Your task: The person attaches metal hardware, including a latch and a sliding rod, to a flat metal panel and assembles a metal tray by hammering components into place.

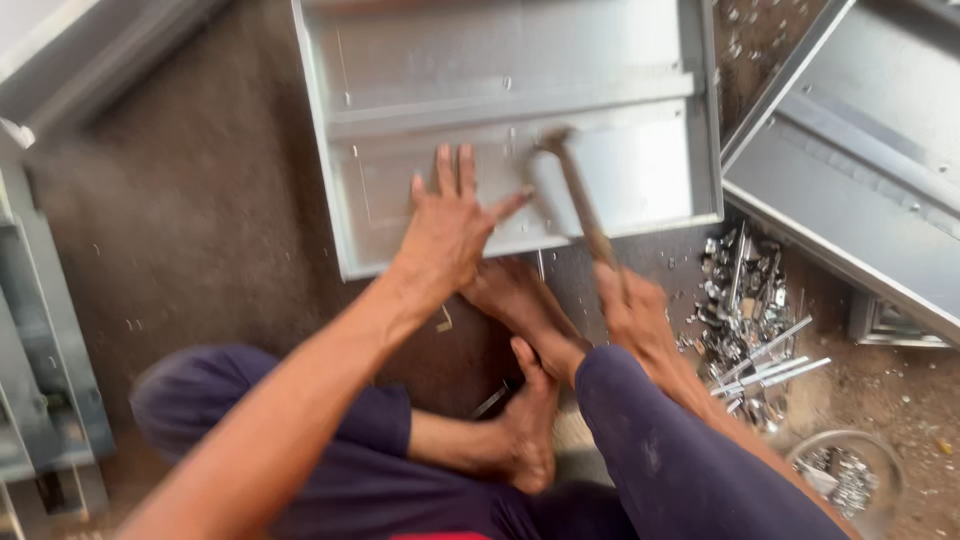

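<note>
Mid-hammering: my right hand [628, 305] grips the hammer [577, 195], its head on the metal tray [400, 60] lying on the floor. My left hand [452, 222] presses flat, fingers spread, near the tray's front edge. Can't tell how much is left.

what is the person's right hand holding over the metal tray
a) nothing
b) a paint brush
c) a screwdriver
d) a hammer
d: the right hand has its grip closed around the wooden handle of a hammer, whose head is over the grey metal tray, while the left hand lies flat on the tray.
</note>
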